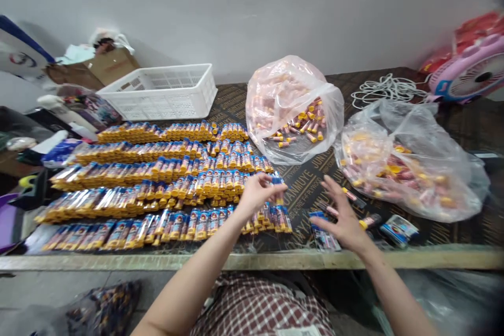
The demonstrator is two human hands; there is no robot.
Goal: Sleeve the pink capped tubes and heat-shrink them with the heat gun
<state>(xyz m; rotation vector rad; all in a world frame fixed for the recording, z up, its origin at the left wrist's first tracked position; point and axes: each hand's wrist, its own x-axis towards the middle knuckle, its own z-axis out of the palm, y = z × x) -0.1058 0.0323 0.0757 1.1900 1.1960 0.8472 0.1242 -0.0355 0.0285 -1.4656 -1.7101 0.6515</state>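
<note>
Our right hand (342, 218) hung open, fingers spread, nearer the loose tubes (368, 221); our left hand (260, 194) curled at the right end of the rows (214, 181), its grip unclear. The rowed pieces pointed roughly away from us. Beyond, the upright bag (271, 100) and slumped bag (452, 178) held pink-and-yellow tubes (311, 123).

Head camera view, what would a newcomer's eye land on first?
Probably the rows of blue and yellow packets across the left and middle of the table. Next, the clear bag of pink tubes at the back middle, and the pink fan at the far right. The left hand is at the rows' right end, the right hand spread near the table's front edge.
</note>
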